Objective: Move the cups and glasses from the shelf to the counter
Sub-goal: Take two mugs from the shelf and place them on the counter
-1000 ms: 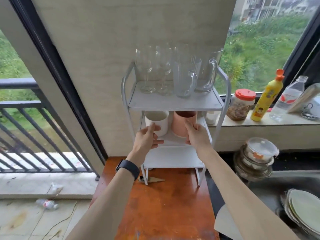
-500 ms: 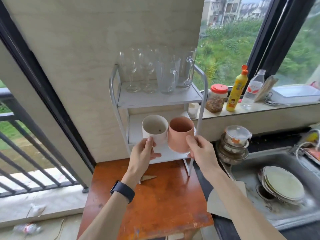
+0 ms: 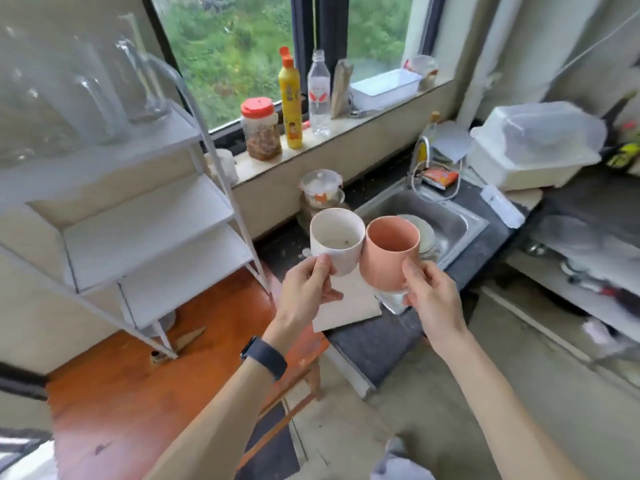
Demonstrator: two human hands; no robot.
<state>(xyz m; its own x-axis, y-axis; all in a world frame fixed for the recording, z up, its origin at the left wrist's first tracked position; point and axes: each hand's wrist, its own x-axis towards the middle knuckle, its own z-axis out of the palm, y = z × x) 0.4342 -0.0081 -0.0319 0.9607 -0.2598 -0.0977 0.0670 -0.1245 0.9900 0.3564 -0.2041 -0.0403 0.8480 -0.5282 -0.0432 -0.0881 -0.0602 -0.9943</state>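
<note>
Above the sink (image 3: pixel 460 220), left hand (image 3: pixel 304 292) gripping white cup (image 3: pixel 341 249), right hand (image 3: pixel 433 299) gripping pink cup (image 3: pixel 386 258)

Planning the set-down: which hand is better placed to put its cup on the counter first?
Right, likely: right hand with pink cup is toward the dark counter; left hand is toward the wooden table.

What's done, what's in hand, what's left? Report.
Done: white cup and pink cup are off the shelf. In hand: left hand grips the white, right hand the pink, neither set on the counter yet. Left: the glasses on the top tier.
</note>
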